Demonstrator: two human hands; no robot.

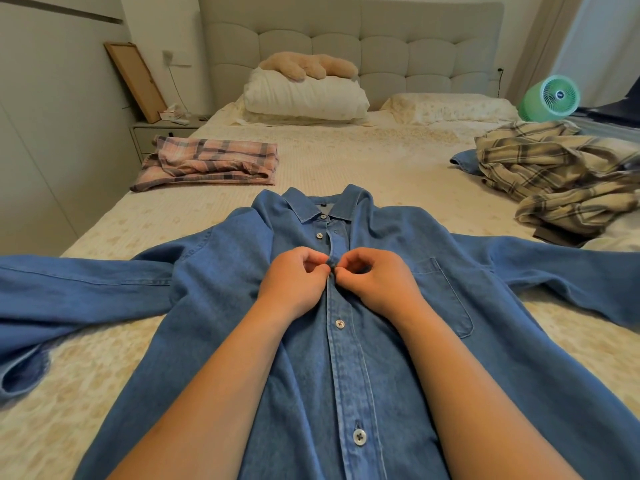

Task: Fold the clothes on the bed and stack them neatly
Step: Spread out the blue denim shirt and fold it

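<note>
1. Far left of the bed (pixel 346 161): one pink plaid garment (pixel 207 161), already folded into a flat rectangle near the nightstand (pixel 152 131). That looks like the one piece finished so far, the start of the stack by my reckoning.

2. Centre stage: one blue denim shirt (pixel 311 341), spread face up on the bed with both sleeves flung wide and its collar pointing at the headboard (pixel 349 46).

3. The left hand (pixel 294 277) has its fingers curled in, pinching the placket from its side. The right hand (pixel 377 277) mirrors it, fingertips pinching the same strip of cloth right where they meet. This reads as doing up a button before any folding.

4. Button count down the front: four visible, two above the hands near the collar and two below. The one being worked, if there is one, is hidden under the fingertips.

5. Far right: a rumpled beige plaid shirt (pixel 554 168) lies in a heap, with a bit of another blue piece peeking from beneath. How many garments are in that heap, I cannot tell.

6. Tally: one folded, one in hand, and at least one or two waiting.
</note>
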